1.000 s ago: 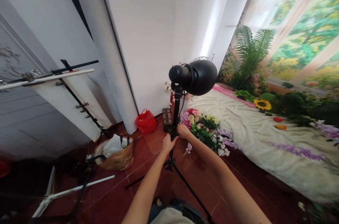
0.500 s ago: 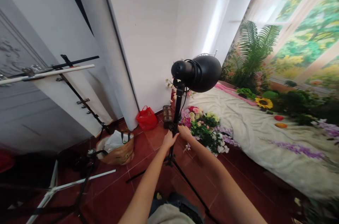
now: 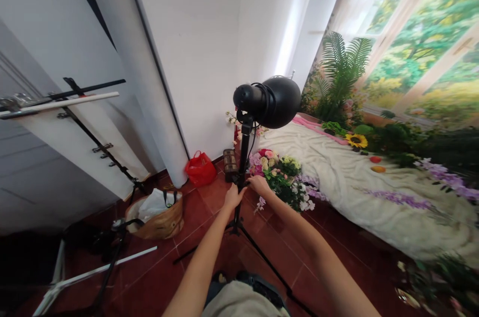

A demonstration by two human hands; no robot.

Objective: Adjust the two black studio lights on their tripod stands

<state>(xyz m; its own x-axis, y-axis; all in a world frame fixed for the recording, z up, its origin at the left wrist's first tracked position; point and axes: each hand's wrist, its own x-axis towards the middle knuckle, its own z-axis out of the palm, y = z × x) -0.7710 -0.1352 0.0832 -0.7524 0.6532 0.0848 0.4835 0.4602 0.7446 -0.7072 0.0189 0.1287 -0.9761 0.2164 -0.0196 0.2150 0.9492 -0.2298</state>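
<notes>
In front of me stands a black light stand [image 3: 244, 152] topped by a studio light with a round black reflector [image 3: 282, 102] that faces away to the right. A cable is looped around the lamp's neck. My left hand [image 3: 234, 197] is closed around the pole from the left, below the lamp. On the pole's right side, at the same height, my right hand [image 3: 259, 185] has its fingers closed at the dark collar; what exactly they pinch there is hidden. The stand's legs [image 3: 265, 259] spread over the floor just ahead of my feet.
Artificial flowers [image 3: 284, 177] lie right of the pole beside a cream fabric-covered platform [image 3: 337, 182]. A red bag [image 3: 201, 168], a small chest [image 3: 229, 164] and a woven basket [image 3: 164, 219] sit behind and left. A backdrop stand [image 3: 101, 147] and white poles [image 3: 108, 267] stand left.
My view has turned slightly to the right, so everything appears shifted left. Both hands keep their places on the stand, and the lamp looks the same.
</notes>
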